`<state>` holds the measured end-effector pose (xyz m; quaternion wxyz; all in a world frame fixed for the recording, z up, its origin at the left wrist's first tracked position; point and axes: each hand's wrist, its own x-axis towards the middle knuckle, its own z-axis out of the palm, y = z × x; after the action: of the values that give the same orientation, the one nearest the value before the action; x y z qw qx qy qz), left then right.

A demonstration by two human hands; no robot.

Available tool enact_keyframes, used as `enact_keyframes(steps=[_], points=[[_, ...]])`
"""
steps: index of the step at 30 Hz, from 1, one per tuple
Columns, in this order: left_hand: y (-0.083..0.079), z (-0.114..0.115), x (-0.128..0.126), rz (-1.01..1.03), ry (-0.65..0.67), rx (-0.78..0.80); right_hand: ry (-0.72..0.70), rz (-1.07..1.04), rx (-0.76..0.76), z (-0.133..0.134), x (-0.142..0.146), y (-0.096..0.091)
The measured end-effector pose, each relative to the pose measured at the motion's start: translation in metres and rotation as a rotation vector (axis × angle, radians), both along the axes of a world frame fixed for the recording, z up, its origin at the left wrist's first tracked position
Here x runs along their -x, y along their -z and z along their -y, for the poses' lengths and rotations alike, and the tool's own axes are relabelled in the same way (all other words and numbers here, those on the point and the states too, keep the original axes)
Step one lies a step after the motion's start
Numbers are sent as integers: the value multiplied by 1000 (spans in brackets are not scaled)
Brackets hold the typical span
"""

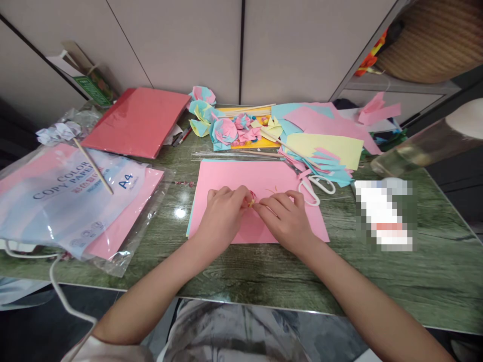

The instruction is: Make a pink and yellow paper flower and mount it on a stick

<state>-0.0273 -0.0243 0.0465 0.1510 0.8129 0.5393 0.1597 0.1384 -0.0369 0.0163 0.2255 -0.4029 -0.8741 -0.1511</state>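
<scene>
My left hand (pixel 222 213) and my right hand (pixel 286 217) rest on a pink sheet of paper (pixel 260 176) lying on the green table (pixel 264 271). Both hands have their fingers curled in a pinch around a small pink and yellow folded paper piece (pixel 251 199) held between them. The piece is mostly hidden by my fingers.
White scissors (pixel 317 188) lie right of my hands. Folded paper flowers (pixel 224 128) and cut paper scraps (pixel 324 163) fill the back. A red folder (pixel 139 120) and a bag of colour copy paper (pixel 64 196) with a wooden stick (pixel 92 166) lie at left. A bottle (pixel 426 146) lies at right.
</scene>
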Motion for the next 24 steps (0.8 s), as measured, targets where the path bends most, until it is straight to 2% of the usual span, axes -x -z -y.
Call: enact_keyframes(steps=[14,24], points=[[5,-2,-1,-37,16,20,1,-44,110,-1,2,9],[6,-3,0,-36,18,33,7,-60,128,-1,3,11]])
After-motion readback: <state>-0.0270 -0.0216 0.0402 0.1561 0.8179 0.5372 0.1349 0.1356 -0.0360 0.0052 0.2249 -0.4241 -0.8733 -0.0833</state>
